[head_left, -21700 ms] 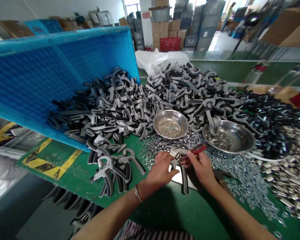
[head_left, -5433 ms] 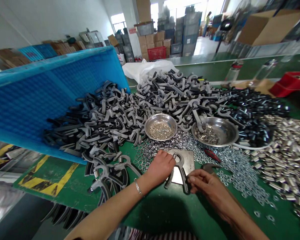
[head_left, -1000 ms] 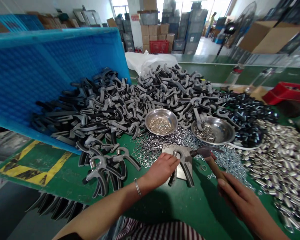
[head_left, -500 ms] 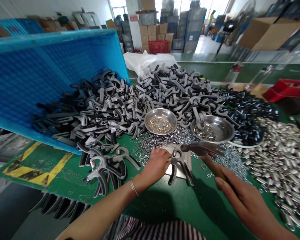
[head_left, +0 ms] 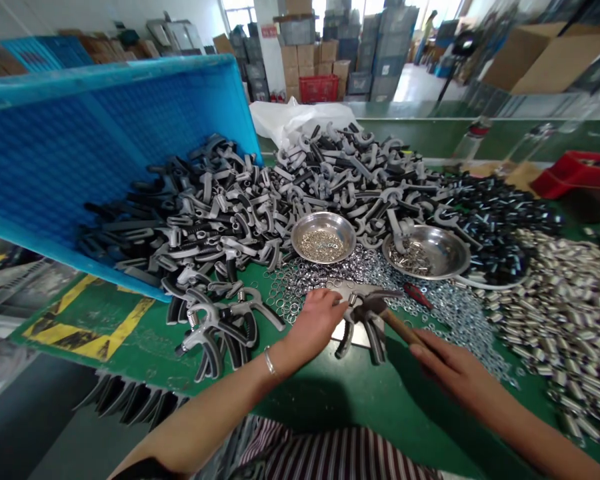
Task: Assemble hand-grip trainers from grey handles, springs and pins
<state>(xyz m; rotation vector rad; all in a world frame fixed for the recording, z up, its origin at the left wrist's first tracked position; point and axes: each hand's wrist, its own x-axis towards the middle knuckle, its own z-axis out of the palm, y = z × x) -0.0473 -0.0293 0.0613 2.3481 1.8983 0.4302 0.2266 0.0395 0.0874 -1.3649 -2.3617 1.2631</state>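
Note:
My left hand (head_left: 320, 319), a bracelet at its wrist, is closed on the left side of a grey and black hand grip (head_left: 347, 339) with a metal spring. The hand grip rests on a flat metal plate (head_left: 363, 335), its two handles pointing toward me. My right hand (head_left: 437, 353) is wrapped round the wooden handle of a hammer (head_left: 397, 325). The hammer's dark head is down at the top of the hand grip and covers part of it. Left of my left hand, several hand grips with springs (head_left: 213, 330) lie piled together.
A blue crate (head_left: 105, 120) on its side spills grey and black handles (head_left: 220, 220). Two metal bowls (head_left: 325, 220) (head_left: 453, 250) hold small parts. Loose rings (head_left: 285, 293), red-handled pliers (head_left: 417, 295), black pieces (head_left: 505, 213) and shiny metal cylinders (head_left: 575, 307) cover the green table (head_left: 300, 413).
The hammer has come down and left onto the hand grip, with my right hand moving the same way. My left hand keeps hold of the hand grip. The view has shifted slightly.

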